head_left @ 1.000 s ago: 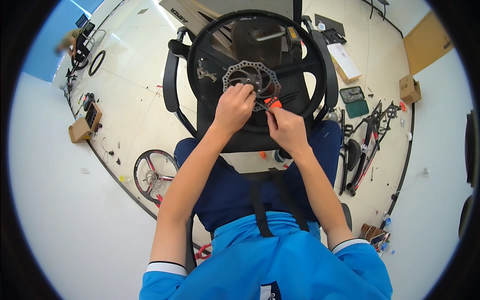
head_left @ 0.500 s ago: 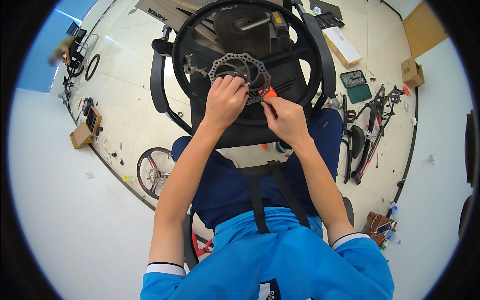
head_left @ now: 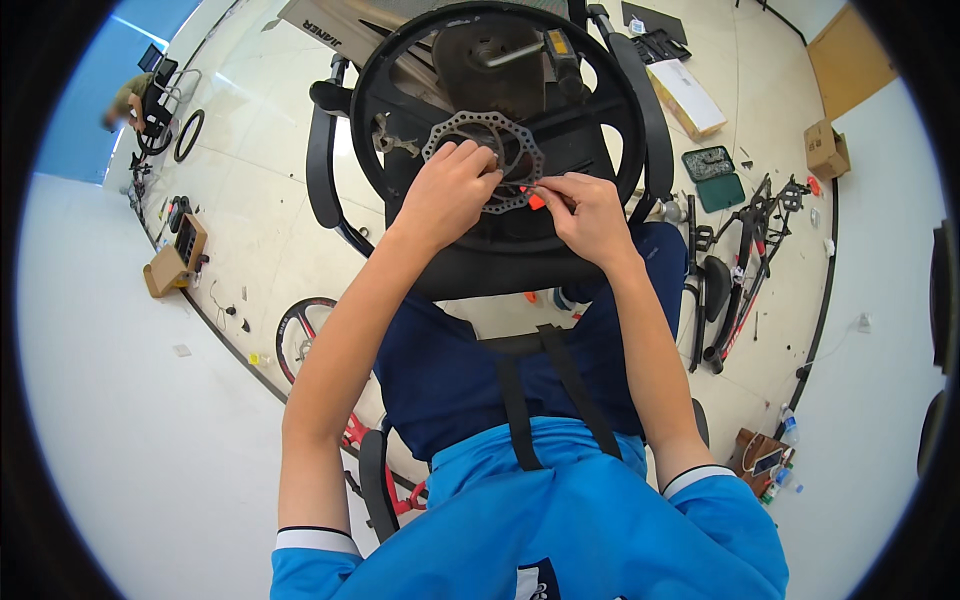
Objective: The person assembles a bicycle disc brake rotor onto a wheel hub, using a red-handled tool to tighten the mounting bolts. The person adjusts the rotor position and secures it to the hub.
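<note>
A black spoked wheel (head_left: pixel 372 190) lies flat over a black office chair (head_left: pixel 470 277). At its middle sits a silver brake disc (head_left: pixel 532 150) with a holed, scalloped rim. My left hand (head_left: pixel 450 192) is closed over the disc's lower left part, fingertips bunched near the hub; whatever they grip is hidden. To the right, my right hand (head_left: pixel 590 215) pinches thumb against forefinger at the disc's lower right edge. Something thin and dark shows at those fingertips, too small to name. Just below them is a small orange-red piece (head_left: pixel 536 200), partly covered by the hand.
A silver metal part (head_left: pixel 392 138) lies at the wheel's left. Behind are a pedal (head_left: pixel 564 68) on a crank arm and a carton (head_left: pixel 335 28). On the floor at right lie a green case (head_left: pixel 718 192) and a bicycle frame (head_left: pixel 742 285). Another person (head_left: pixel 128 102) works far left.
My right hand has turned and shifted slightly up and right, staying at the disc's edge. My left hand stays bunched over the disc, its forearm swung outward to the left.
</note>
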`<state>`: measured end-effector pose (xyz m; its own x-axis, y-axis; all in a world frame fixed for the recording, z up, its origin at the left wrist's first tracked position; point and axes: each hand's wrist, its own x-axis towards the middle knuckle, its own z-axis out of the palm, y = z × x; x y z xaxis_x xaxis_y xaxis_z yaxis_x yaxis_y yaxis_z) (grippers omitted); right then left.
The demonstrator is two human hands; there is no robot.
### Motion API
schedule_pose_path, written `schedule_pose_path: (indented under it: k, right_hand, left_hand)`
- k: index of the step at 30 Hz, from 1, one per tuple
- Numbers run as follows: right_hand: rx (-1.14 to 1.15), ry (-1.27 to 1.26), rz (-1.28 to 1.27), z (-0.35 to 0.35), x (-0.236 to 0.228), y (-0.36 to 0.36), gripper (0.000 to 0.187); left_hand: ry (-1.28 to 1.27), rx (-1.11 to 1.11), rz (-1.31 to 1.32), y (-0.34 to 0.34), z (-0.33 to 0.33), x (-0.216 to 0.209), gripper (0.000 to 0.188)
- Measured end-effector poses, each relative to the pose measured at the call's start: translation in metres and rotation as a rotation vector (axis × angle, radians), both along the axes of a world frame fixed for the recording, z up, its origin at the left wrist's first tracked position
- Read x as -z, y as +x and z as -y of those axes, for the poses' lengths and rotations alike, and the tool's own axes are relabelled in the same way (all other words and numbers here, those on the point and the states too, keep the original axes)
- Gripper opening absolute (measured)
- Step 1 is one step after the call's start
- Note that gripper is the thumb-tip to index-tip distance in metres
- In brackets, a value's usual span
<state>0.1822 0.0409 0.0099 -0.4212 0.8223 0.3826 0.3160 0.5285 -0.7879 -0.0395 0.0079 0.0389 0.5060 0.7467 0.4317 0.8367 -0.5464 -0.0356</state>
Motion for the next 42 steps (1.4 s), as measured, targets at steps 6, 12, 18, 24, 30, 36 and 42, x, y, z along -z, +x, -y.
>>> schedule_pose_path:
  k: [6,12,18,24,30,36,42]
  right_hand:
    - [-0.075,0.058,0.049,-0.014,-0.003,0.006,0.011]
    - [0.023,0.068,0.022,0.001,-0.001,-0.003,0.014]
    - [0.051,-0.180,-0.075,-0.003,0.007,-0.002,0.015]
    - [-0.096,0.000,0.225,-0.025,-0.029,-0.002,0.016]
    - [-0.274,0.068,0.608,-0.059,-0.067,-0.011,0.015]
    - [-0.534,0.039,0.831,-0.073,-0.090,-0.024,0.016]
    - [-0.396,0.153,0.828,-0.061,-0.067,-0.025,0.021]
  left_hand:
    - [-0.100,0.045,0.171,-0.006,-0.002,0.000,0.012]
    - [-0.234,0.026,0.392,-0.011,-0.002,0.002,0.013]
    - [-0.134,0.052,0.149,-0.003,-0.004,0.000,0.011]
    - [-0.002,-0.014,0.238,0.005,0.005,0.018,0.014]
    - [0.090,-0.078,0.374,0.015,0.008,0.025,0.012]
    - [0.064,-0.090,0.432,0.011,0.009,0.030,0.015]
    - [0.120,-0.133,0.529,0.021,0.007,0.041,0.016]
